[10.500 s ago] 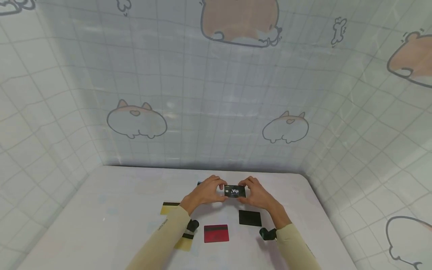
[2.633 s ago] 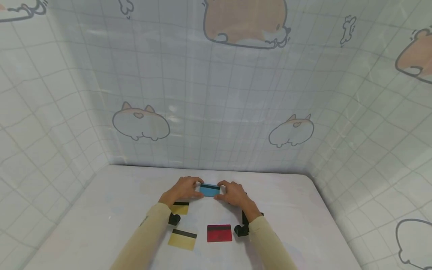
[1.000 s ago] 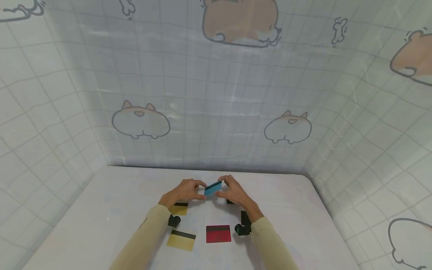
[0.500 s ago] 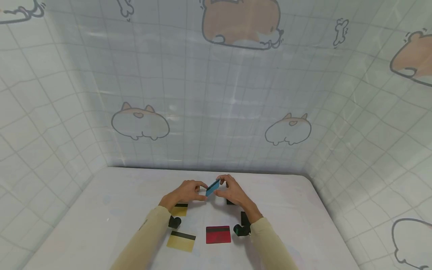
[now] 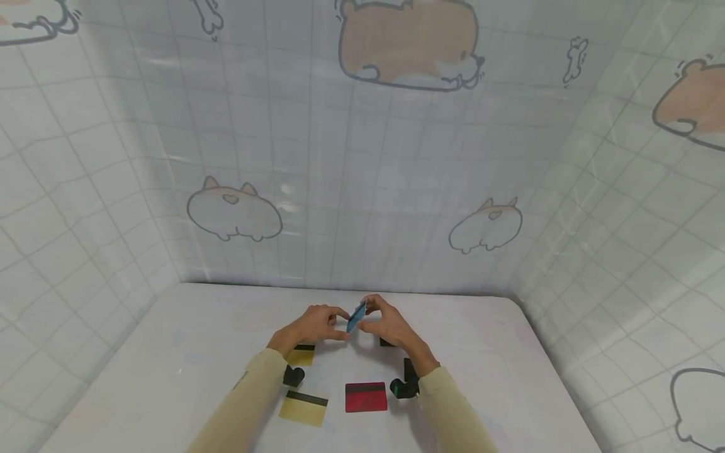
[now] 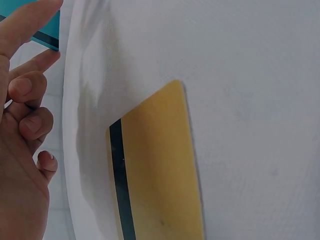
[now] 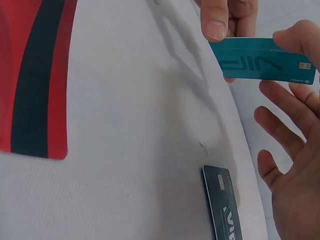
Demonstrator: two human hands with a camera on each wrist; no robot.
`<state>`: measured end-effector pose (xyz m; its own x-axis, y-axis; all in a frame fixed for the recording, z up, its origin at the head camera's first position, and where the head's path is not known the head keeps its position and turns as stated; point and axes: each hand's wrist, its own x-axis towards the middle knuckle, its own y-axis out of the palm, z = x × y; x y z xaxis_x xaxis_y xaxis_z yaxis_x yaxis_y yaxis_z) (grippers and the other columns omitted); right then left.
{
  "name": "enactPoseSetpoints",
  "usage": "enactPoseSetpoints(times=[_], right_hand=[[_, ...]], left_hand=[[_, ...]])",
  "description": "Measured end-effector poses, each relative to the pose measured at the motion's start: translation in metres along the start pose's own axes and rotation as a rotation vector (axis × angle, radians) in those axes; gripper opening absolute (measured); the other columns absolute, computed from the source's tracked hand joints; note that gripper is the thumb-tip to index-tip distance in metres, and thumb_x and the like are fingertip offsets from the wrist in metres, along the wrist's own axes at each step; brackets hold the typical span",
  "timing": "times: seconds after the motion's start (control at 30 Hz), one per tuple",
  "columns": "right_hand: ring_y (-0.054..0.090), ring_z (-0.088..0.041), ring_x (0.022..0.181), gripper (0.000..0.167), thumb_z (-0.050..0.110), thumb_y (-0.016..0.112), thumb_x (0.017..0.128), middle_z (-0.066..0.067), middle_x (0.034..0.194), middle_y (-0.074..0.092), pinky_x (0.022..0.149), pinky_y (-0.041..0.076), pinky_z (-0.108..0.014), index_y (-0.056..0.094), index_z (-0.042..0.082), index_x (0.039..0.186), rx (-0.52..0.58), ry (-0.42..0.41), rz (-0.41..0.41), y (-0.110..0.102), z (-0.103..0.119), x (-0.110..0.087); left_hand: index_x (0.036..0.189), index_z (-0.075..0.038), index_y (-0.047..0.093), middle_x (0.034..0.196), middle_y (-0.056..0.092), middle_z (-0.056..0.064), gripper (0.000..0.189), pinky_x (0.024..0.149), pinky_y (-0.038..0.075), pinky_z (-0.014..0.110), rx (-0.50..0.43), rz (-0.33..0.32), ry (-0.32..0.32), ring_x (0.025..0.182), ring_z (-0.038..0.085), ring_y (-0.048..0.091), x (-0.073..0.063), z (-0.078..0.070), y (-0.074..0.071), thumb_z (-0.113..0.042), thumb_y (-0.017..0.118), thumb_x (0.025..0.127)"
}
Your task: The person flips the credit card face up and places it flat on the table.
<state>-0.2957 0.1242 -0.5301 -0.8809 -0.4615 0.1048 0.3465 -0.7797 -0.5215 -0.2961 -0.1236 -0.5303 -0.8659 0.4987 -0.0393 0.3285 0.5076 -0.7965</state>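
Observation:
A teal-blue bank card (image 5: 355,317) is held up off the table between both hands, tilted steeply with its right end higher. My left hand (image 5: 317,323) pinches its left end by thumb and forefinger; the left wrist view shows the other fingers loosely curled. The right end is pinched by my right hand (image 5: 391,322). A face with "VIP" lettering and a gold chip shows on the blue card (image 7: 250,59) in the right wrist view; its dark-striped face appears from the head. Below my right hand lies a black VIP card (image 7: 222,202), mostly hidden in the head view.
A yellow card (image 5: 303,356) lies partly under my left wrist, a second yellow card (image 5: 304,411) nearer. A red card (image 5: 365,399) with a dark stripe lies front centre. Another black card (image 5: 409,370) is partly covered by my right forearm. A curtain-like patterned wall (image 5: 362,239) surrounds the table.
Earlier both hands held the black VIP card, which now lies on the table. They then took up the blue card, level at first; its right end has since swung up and turned.

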Motion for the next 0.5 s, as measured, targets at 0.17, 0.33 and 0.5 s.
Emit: enactPoseSetpoints(times=[0.17,0.33,0.5], right_hand=[[0.058,-0.020,0.117,0.042,0.027,0.075,0.090,0.005,0.119,0.064,0.087,0.044,-0.042,0.052,0.025,0.125,0.041,-0.003,0.008,0.000,0.001,0.007],[0.057,-0.021,0.123,0.044,0.020,0.073,0.092,-0.001,0.128,0.060,0.093,0.048,-0.041,0.049,0.016,0.129,0.116,-0.034,0.039,0.000,0.003,0.011],[0.056,-0.022,0.126,0.050,0.019,0.073,0.092,-0.003,0.131,0.056,0.099,0.047,-0.045,0.046,0.013,0.133,0.165,-0.041,0.057,0.002,0.005,0.014]], left_hand=[[0.127,-0.026,0.068,0.062,0.049,-0.005,0.047,0.064,0.034,0.031,0.012,0.003,0.006,0.054,0.010,0.040,0.005,0.002,-0.003,-0.048,0.077,0.086],[0.128,-0.024,0.068,0.058,0.043,-0.007,0.047,0.058,0.032,0.028,0.003,0.004,0.032,0.051,0.009,0.035,0.008,0.003,-0.004,-0.047,0.076,0.088],[0.128,-0.024,0.068,0.056,0.039,-0.009,0.047,0.056,0.030,0.027,0.006,0.010,0.037,0.049,0.008,0.032,0.010,0.004,-0.004,-0.048,0.076,0.088]])
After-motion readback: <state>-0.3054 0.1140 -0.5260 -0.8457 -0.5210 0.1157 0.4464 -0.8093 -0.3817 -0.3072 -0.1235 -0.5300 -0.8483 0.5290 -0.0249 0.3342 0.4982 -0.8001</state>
